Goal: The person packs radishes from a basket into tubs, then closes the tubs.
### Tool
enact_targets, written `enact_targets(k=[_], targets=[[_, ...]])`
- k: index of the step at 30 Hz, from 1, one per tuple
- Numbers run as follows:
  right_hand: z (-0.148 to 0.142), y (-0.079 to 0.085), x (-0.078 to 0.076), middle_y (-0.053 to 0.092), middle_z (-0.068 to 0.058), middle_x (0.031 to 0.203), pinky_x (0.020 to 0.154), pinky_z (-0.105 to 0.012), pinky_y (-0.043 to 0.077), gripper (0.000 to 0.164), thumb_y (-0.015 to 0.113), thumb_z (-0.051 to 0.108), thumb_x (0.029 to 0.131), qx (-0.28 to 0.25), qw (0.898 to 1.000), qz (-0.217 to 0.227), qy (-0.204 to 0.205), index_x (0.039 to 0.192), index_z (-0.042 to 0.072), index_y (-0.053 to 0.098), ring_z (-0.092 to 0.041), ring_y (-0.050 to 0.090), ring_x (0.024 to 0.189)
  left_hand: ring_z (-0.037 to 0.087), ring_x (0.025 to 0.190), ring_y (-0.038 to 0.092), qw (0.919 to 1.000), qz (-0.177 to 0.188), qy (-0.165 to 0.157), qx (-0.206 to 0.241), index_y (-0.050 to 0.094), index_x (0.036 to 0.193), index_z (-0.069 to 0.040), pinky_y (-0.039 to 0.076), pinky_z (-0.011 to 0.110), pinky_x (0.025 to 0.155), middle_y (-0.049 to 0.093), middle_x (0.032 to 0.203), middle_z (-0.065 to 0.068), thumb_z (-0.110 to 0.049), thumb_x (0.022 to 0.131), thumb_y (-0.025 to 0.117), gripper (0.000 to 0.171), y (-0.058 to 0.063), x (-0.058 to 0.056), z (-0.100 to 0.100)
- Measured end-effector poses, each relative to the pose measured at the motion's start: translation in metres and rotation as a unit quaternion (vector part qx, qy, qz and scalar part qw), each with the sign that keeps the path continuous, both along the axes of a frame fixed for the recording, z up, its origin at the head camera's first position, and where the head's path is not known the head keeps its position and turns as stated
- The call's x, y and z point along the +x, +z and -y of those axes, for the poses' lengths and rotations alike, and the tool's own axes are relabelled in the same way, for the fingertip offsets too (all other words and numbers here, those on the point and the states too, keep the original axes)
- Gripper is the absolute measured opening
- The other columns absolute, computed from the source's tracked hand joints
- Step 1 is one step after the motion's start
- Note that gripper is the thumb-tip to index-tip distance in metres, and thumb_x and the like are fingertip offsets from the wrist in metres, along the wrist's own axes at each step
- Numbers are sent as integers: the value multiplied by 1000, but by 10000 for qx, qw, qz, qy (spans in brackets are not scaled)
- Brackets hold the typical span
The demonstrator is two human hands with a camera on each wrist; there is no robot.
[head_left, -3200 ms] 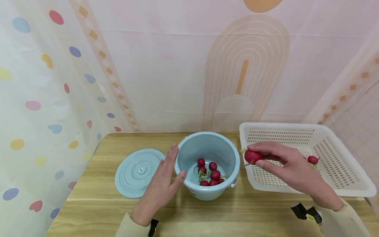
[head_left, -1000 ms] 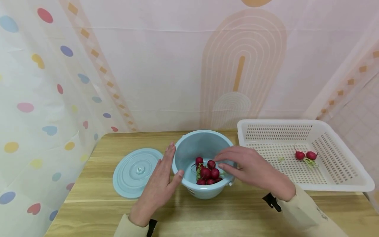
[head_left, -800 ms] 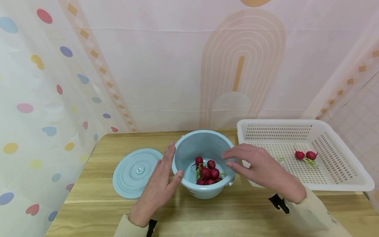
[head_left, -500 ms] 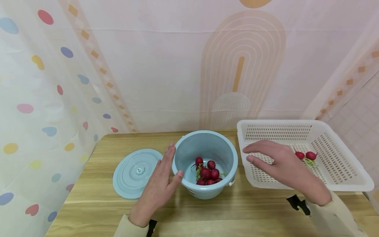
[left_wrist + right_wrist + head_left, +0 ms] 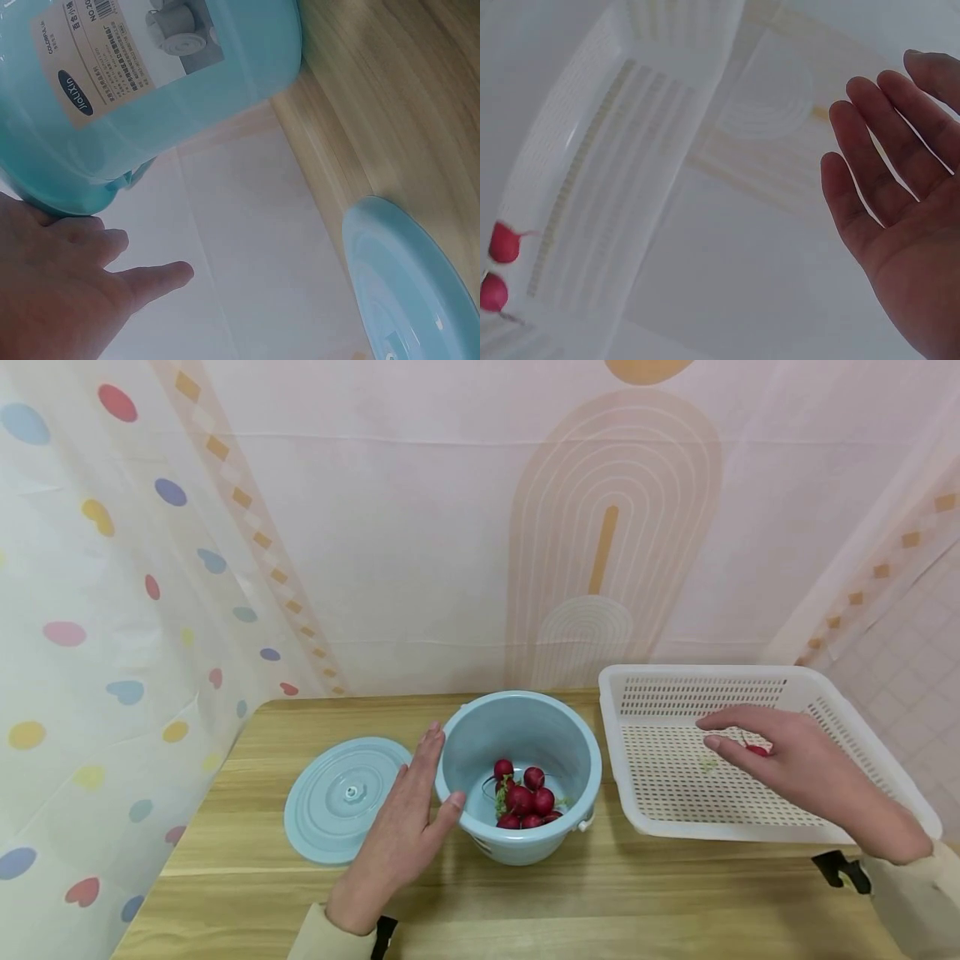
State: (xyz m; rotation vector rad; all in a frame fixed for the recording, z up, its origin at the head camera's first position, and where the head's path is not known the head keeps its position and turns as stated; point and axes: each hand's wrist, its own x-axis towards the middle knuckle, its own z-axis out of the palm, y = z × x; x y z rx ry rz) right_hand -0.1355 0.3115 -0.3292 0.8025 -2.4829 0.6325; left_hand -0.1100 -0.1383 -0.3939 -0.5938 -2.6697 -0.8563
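A light blue bucket [image 5: 517, 852] stands mid-table with several red radishes [image 5: 519, 798] at its bottom. My left hand [image 5: 401, 835], fingers straight, rests against the bucket's left rim; in the left wrist view the fingers touch that rim beside the labelled wall. Over the white plastic basket [image 5: 633, 785] on the right hovers my right hand [image 5: 806, 768], holding nothing, its thumb and fingers spread apart. A radish [image 5: 756, 749] in the basket is partly covered by this hand. Two radishes [image 5: 505, 244] in the basket show in the right wrist view, well away from the fingers.
A round blue lid [image 5: 348, 797] lies on the wooden table [image 5: 600, 902] to the left of the bucket. Behind the table hangs a patterned curtain [image 5: 420, 543]. The bucket's white handle joint [image 5: 587, 823] sticks out at its right side.
My right hand, which held a radish at first, has let it go into the bucket and moved back right over the basket. The left hand has stayed at the bucket's rim.
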Motion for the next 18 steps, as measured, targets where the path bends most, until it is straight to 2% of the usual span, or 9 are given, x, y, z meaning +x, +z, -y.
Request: enact_targets(k=[2,5,8,10,13,16,18], targets=[[-9,-2,-2,77,7,102,66,-10,51,31,83,3,83,27,9999,127,-72,108,21,78,4,64,94,28,157,23,10000,-27,-3,24,21,166,-8,27,68,117,18,173,5,-41,106,51,74,-1,0,0],[-21,-5,-5,75,11,90,62,-11,49,27,81,5,87,131,9990,395,-144,110,17,78,6,63,78,27,157,22,10000,-32,5,36,21,166,-8,26,68,118,17,173,4,-42,107,50,74,-1,-1,1],[-34,-6,-9,72,17,84,68,-9,47,24,80,8,89,369,9969,636,-291,112,14,78,3,64,76,27,157,22,10000,-25,6,27,21,166,-8,26,68,118,18,173,5,-42,107,50,74,-1,-1,0],[-42,-6,-13,74,15,87,72,-10,46,24,80,11,89,596,9949,701,-416,113,14,78,-1,67,81,27,157,21,10000,-17,3,26,21,166,-8,26,68,118,18,173,5,-42,107,50,74,-1,-1,0],[-53,-6,-19,77,6,102,73,-16,52,26,83,12,87,880,9916,787,-538,112,14,79,-9,68,94,27,157,21,10000,8,4,15,20,166,-8,26,68,118,17,173,5,-43,107,50,75,-1,-1,0],[-62,-7,-26,77,3,105,72,-26,57,28,84,11,85,1095,9883,898,-565,112,14,79,-9,68,95,27,157,21,10000,30,4,0,19,166,-9,26,68,118,17,173,5,-43,107,49,75,0,-1,1],[-67,-7,-30,77,2,107,74,-28,58,28,84,11,85,1140,9863,1044,-572,113,14,79,-9,68,96,28,157,21,10000,36,2,-1,19,166,-9,26,68,118,17,173,4,-42,107,49,75,0,-1,1]])
